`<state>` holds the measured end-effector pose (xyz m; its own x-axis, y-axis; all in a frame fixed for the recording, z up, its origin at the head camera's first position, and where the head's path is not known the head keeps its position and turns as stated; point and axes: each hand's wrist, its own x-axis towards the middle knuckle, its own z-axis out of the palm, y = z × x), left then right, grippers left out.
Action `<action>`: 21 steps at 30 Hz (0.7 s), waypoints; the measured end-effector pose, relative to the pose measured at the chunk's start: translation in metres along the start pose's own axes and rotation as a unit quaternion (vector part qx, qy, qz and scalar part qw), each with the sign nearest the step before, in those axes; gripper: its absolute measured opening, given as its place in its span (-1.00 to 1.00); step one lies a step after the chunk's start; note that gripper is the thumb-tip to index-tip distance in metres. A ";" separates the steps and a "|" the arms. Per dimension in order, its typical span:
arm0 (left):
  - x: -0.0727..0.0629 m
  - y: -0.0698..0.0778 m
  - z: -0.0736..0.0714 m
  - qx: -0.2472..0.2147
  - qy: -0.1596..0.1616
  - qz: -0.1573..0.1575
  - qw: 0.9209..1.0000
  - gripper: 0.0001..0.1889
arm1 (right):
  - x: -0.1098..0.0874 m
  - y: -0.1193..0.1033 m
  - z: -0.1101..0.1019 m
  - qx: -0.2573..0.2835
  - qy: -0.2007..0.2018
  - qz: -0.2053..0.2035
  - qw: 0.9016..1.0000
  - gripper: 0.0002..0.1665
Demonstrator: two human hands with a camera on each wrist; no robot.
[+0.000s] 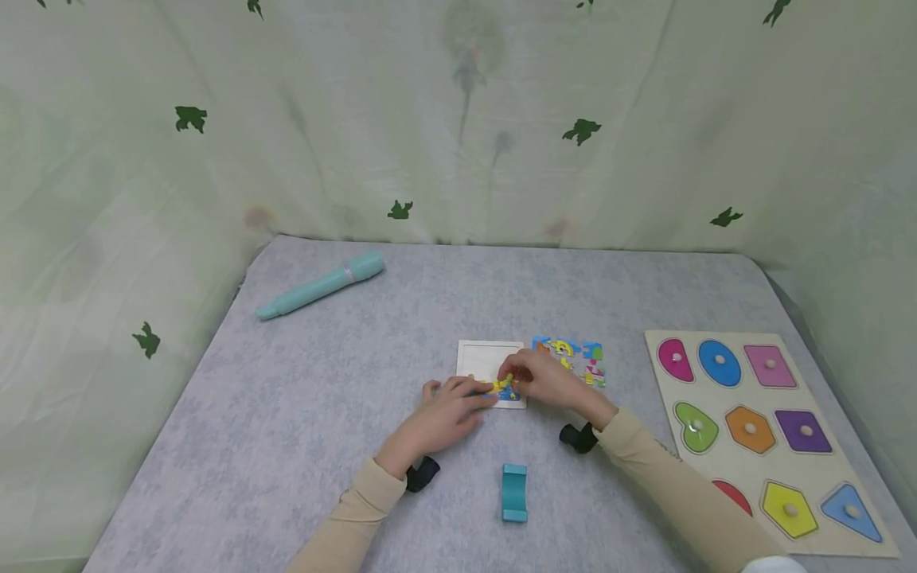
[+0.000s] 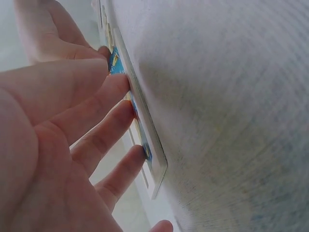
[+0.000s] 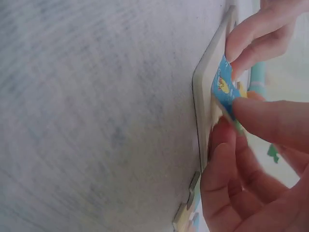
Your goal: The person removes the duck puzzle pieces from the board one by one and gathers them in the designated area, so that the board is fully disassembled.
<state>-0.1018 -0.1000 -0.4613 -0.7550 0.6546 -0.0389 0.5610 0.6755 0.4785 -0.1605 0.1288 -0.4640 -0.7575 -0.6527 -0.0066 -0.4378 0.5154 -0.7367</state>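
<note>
A small white puzzle tray [image 1: 480, 358] lies at the middle of the grey table. My right hand [image 1: 519, 374] pinches a blue and yellow puzzle piece [image 1: 505, 388] at the tray's near right corner. In the right wrist view the hand [image 3: 231, 128] holds this piece [image 3: 223, 87] tilted against the tray [image 3: 205, 96]. My left hand [image 1: 473, 390] lies beside it with straight fingers. Its fingertips [image 2: 126, 84] touch the tray's edge [image 2: 157, 166] and the pieces [image 2: 114, 60] set in it.
Loose assembled puzzle pieces [image 1: 573, 360] lie just right of the tray. A peg board of coloured shapes [image 1: 759, 430] fills the right side. A teal pen-like tube [image 1: 322, 285] lies far left, a teal block [image 1: 514, 493] near the front. Green cloth walls surround the table.
</note>
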 end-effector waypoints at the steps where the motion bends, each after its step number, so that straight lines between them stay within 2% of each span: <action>1: 0.000 0.000 0.000 -0.001 0.000 0.000 1.000 -0.62 | 0.000 0.001 0.000 0.009 -0.003 0.001 1.000 -0.76; 4: 0.000 0.000 0.000 -0.002 -0.001 -0.001 1.000 -0.62 | -0.002 0.005 -0.003 0.030 -0.003 -0.002 1.000 -0.77; 10: 0.001 -0.001 0.000 -0.004 0.003 0.003 1.000 -0.62 | -0.012 0.013 -0.015 0.051 0.021 -0.001 0.998 -0.78; 16: 0.000 -0.001 0.001 -0.011 0.004 0.001 1.000 -0.62 | -0.027 0.022 -0.033 0.077 0.010 0.033 0.996 -0.80; 21: 0.000 -0.002 0.002 -0.012 0.006 -0.002 1.000 -0.62 | -0.044 0.031 -0.047 0.063 0.016 0.070 0.995 -0.83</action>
<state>-0.1019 -0.1009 -0.4645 -0.7614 0.6476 -0.0303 0.5498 0.6698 0.4991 -0.1631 0.1993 -0.4550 -0.8229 -0.5602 -0.0953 -0.2642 0.5256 -0.8087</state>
